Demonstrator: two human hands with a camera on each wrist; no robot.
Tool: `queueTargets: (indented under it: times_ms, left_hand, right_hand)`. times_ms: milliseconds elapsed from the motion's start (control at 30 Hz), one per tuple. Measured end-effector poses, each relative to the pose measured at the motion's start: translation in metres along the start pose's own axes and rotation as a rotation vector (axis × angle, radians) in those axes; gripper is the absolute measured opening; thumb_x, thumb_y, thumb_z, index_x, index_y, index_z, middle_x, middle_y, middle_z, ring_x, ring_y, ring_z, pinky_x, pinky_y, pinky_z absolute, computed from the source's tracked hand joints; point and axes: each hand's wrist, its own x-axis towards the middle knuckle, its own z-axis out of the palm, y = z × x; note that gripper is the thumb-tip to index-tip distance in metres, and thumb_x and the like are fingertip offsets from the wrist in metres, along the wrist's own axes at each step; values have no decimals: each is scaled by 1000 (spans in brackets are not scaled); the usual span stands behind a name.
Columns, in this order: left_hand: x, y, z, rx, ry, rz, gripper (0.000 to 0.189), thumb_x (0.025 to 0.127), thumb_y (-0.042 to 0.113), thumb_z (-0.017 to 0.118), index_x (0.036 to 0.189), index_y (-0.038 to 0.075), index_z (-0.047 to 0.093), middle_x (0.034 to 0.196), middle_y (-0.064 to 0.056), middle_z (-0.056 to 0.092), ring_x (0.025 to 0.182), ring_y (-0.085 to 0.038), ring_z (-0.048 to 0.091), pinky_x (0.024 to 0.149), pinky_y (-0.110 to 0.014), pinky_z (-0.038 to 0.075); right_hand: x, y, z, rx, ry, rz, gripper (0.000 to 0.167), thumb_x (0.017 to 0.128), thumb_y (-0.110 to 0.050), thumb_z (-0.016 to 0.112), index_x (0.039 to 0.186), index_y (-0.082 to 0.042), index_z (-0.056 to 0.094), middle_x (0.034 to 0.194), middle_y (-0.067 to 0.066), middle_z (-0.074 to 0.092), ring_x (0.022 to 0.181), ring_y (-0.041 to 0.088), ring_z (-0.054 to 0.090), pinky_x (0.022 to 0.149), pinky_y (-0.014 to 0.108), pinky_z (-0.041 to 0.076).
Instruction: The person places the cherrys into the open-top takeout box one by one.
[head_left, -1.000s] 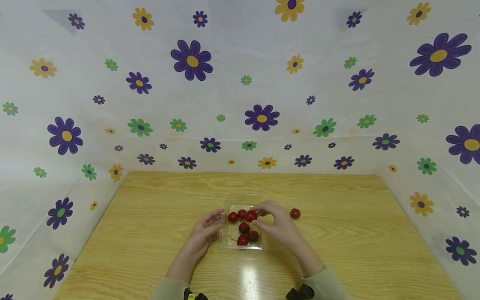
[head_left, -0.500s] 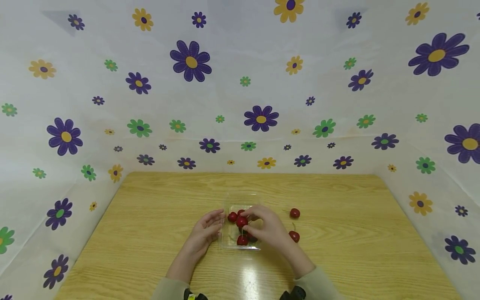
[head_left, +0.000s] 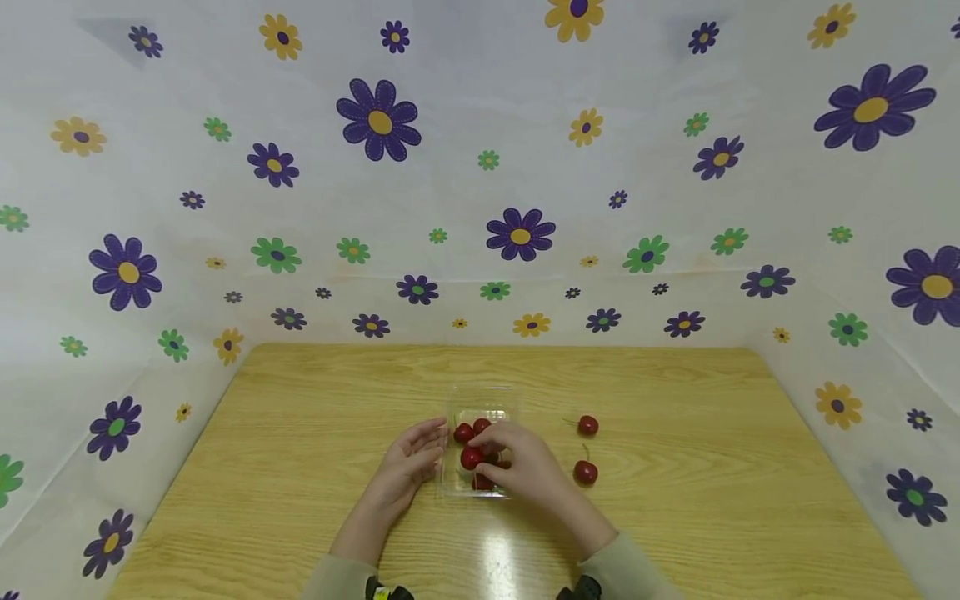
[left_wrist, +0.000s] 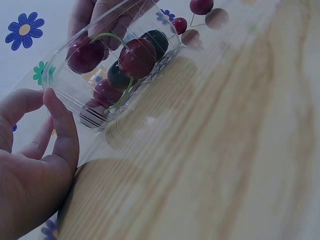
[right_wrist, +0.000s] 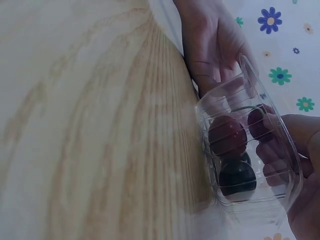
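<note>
A clear plastic box [head_left: 459, 485] with dark red cherries stands mid-table. My right hand [head_left: 525, 467] reaches over its right side and pinches a cherry [head_left: 472, 457] between thumb and fingers, low over the others. In the left wrist view that held cherry [left_wrist: 86, 55] shows through the box wall, its stem curving to one side. Other cherries [head_left: 463, 432] lie in the box, some hidden under my right hand. My left hand [head_left: 408, 468] rests beside the box's left wall with relaxed fingers; in the left wrist view its fingertips [left_wrist: 49, 97] are right at the rim.
Two loose cherries, one farther back [head_left: 588, 425] and one nearer [head_left: 586, 472], lie with stems on the wooden table [head_left: 675, 500] right of the box. A white cloth [head_left: 420, 183] printed with flowers hangs around the back and sides.
My right hand has moved left and toward me with the pinched cherry, from the box's right side to its middle. The nearer loose cherry has come into view. My left hand stays put.
</note>
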Motion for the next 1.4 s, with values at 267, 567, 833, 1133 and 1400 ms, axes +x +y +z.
queueTargets:
  times_ms: [267, 567, 833, 1133, 1400]
  left_hand:
    - [-3, 3, 1, -15, 18, 13, 56, 102, -3, 60, 155, -4, 44, 129, 4, 64, 113, -6, 62, 77, -17, 55]
    - [-3, 4, 1, -16, -3, 18, 59, 101, -3, 61, 157, -6, 40, 133, 0, 62, 113, -6, 61, 79, -16, 55]
    - [-2, 1, 1, -18, 9, 27, 58, 100, -6, 60, 156, -7, 41, 129, 1, 63, 112, -7, 62, 77, -16, 54]
    - [-2, 0, 0, -17, 15, 11, 59, 100, -5, 60, 156, -5, 42, 130, 3, 64, 114, -7, 62, 79, -18, 55]
    - [-1, -1, 0, -24, 9, 19, 59, 101, -5, 60, 156, -6, 42, 129, 4, 64, 113, -5, 63, 79, -17, 55]
  right_hand:
    - [4, -3, 5, -143, 3, -34, 28, 88, -10, 86, 114, -12, 78, 104, 0, 77, 94, 16, 72, 84, 29, 61]
    - [3, -4, 7, -210, 4, -30, 29, 87, -11, 87, 115, -12, 79, 103, 1, 77, 93, 16, 70, 83, 30, 59]
    - [2, -5, 4, -104, -10, 9, 26, 91, -11, 84, 116, -12, 78, 106, 1, 77, 97, 17, 71, 86, 31, 60]
    - [1, -2, -1, 62, 27, -1, 25, 91, -3, 81, 116, -6, 77, 110, 9, 76, 99, 24, 75, 89, 37, 64]
    - [-2, 4, -8, 66, 85, 37, 25, 93, -4, 79, 118, -5, 77, 117, 7, 76, 105, 26, 73, 95, 45, 62]
